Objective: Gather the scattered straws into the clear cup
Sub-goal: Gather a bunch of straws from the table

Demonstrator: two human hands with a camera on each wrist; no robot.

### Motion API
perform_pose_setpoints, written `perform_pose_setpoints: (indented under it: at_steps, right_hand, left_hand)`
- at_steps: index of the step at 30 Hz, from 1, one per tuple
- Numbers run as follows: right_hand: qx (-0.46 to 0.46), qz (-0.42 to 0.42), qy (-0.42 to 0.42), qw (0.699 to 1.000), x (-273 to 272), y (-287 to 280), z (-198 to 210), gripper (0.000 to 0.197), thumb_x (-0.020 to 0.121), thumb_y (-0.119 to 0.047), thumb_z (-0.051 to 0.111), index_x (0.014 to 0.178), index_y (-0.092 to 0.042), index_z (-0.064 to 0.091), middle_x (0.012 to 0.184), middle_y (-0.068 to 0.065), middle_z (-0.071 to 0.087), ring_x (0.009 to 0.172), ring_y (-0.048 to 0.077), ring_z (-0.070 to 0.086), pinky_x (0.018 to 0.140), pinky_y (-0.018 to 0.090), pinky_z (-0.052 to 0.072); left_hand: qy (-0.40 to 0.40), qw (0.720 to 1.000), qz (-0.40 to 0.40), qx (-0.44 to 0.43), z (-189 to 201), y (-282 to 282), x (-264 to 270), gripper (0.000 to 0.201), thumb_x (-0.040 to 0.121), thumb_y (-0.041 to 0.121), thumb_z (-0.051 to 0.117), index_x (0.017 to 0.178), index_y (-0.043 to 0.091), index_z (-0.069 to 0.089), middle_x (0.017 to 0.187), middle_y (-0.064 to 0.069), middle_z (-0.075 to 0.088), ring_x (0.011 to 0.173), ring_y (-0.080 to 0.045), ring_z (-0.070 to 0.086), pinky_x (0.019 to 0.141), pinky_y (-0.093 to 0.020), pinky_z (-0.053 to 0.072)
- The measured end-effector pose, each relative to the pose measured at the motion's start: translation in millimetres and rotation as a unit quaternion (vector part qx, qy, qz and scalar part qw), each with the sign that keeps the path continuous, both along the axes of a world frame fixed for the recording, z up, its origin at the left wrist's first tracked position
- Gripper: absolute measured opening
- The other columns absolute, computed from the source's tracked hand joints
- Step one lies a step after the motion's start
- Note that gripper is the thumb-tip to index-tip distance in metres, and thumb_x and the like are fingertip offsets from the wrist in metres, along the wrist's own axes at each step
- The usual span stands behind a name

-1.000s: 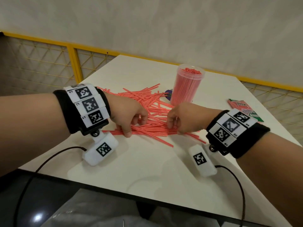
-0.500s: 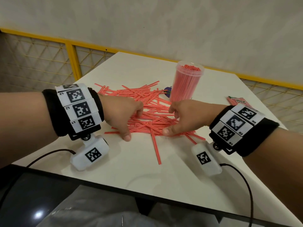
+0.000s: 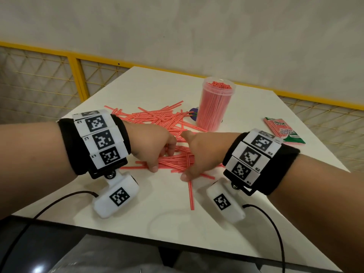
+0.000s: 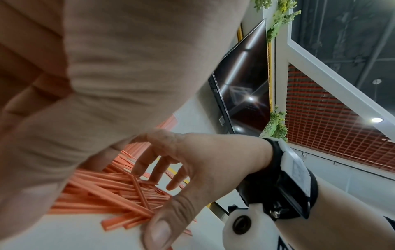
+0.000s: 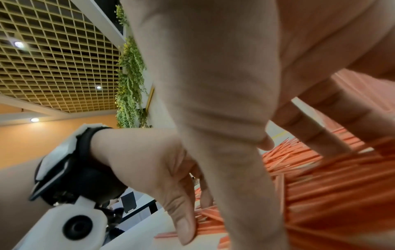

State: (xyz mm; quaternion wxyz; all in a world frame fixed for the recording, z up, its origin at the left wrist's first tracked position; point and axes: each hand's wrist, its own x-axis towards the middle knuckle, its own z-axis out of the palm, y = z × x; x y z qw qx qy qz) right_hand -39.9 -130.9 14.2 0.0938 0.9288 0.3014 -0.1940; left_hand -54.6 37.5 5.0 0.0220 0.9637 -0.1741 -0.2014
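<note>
I have both hands down on the pile of straws (image 3: 173,154) in the middle of the counter (image 3: 157,217), raking it in from either side. My left hand (image 3: 152,147) has its fingers curled down over the heap and its thumb pressed at the near edge; I cannot tell whether any straw is truly gripped. My right hand (image 3: 199,154) is spread, fingertips and thumb pushing on straws, holding none. To do this well I should, I think, sweep the straws parallel into one bundle before closing on them, since crossed ones will likely snag at the rim. One stray straw (image 3: 191,196) points toward me and needs pulling back in. The straws are thin, pink-red and faintly striped, lying criss-crossed. The clear cup (image 3: 215,104) stands upright beyond the pile, already packed with straws
</note>
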Motion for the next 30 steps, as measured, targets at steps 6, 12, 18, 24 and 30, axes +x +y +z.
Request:
perform_pose_setpoints:
  at_steps: [6,12,18,24,30]
  right_hand:
    - [0.037,0.025,-0.01,0.999,4,-16,1,0.105,0.07,-0.04,0.083,0.149,-0.017,0.018,0.129,0.004,0.057,0.112,0.023,0.057,0.094,0.035,0.048]
    - [0.022,0.054,-0.02,0.998,10,-21,1,0.091,0.071,-0.03,0.083,0.145,-0.026,0.031,0.12,-0.003,0.059,0.1,0.017,0.055,0.082,0.029,0.045]
    - [0.024,0.086,-0.049,0.995,11,-19,0,0.081,0.071,-0.019,0.081,0.141,-0.028,0.039,0.121,-0.007,0.061,0.095,0.014,0.053,0.078,0.026,0.042]
    - [0.071,0.035,-0.024,0.997,19,-41,1,0.09,0.066,-0.033,0.085,0.143,-0.029,0.038,0.13,-0.008,0.054,0.096,0.009,0.05,0.079,0.023,0.039]
    - [0.041,0.038,-0.011,0.998,19,-47,-2,0.085,0.063,-0.039,0.086,0.138,-0.03,0.047,0.119,-0.009,0.057,0.094,0.008,0.051,0.079,0.024,0.038]
  left_hand:
    - [0.002,0.998,0.008,-0.061,-3,0,-1,0.047,0.073,0.018,0.082,0.112,0.029,0.058,0.1,0.014,0.06,0.081,-0.004,0.057,0.067,-0.018,0.045]
    - [0.002,0.994,0.007,-0.11,-4,3,-3,0.043,0.074,0.014,0.081,0.108,0.031,0.06,0.095,0.017,0.059,0.075,0.004,0.055,0.058,-0.004,0.04]
    - [-0.02,0.991,0.003,-0.13,-6,-3,-3,0.042,0.072,0.017,0.083,0.103,0.033,0.06,0.088,0.022,0.058,0.078,0.006,0.057,0.059,-0.002,0.04]
    - [-0.04,0.994,0.025,-0.095,4,14,-5,0.066,0.061,0.032,0.09,0.111,0.042,0.047,0.102,0.014,0.05,0.084,-0.003,0.052,0.067,-0.022,0.043]
    - [0.0,0.999,0.024,-0.022,5,20,-6,0.091,0.059,0.044,0.089,0.135,0.047,0.039,0.115,0.012,0.036,0.109,-0.012,0.042,0.089,-0.03,0.039]
